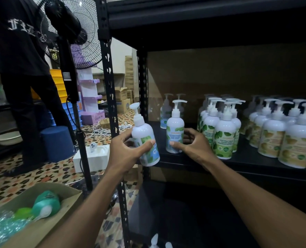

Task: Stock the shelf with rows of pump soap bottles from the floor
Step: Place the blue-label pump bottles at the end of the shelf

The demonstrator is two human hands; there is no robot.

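A: Where's your left hand (125, 149)?
B: It grips a tilted soap bottle (145, 140) just off the shelf (193, 161).
A: And your right hand (195, 145)?
B: Wrapped around an upright mint bottle (174, 131) standing on the shelf.

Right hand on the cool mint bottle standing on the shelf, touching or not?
Touching. The head view shows the right hand with its thumb pressed on the front of the cool mint bottle and fingers curled behind it.
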